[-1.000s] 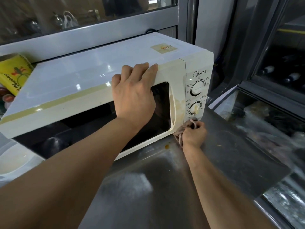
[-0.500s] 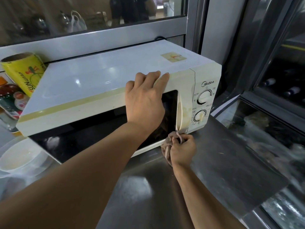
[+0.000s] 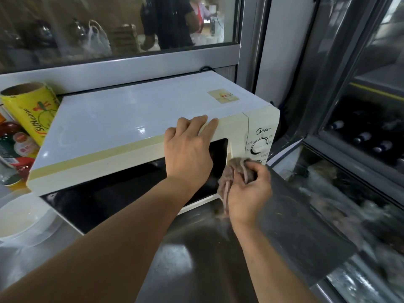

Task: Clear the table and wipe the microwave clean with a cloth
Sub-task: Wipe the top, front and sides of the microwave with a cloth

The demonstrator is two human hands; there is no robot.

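Way off to the left of my hands, a yellow wrap roll (image 3: 32,110) is leaning beside the microwave (image 3: 131,127) and a white bowl (image 3: 21,217) is sitting on the steel table (image 3: 196,259). My left hand (image 3: 188,154) is lying flat over the microwave's top front edge, fingers straight. Just right of it, my right hand (image 3: 249,191) is gripping the bunched cloth (image 3: 231,173), pressing it against the door's handle edge below the upper dial (image 3: 259,146).

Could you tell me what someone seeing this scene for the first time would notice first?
The white microwave fills the middle of the view, standing on a steel counter. The left hand rests on its top front edge, while the right hand grips a bunched brownish cloth against the front, beside the control panel. A yellow roll of wrap leans at its far left.
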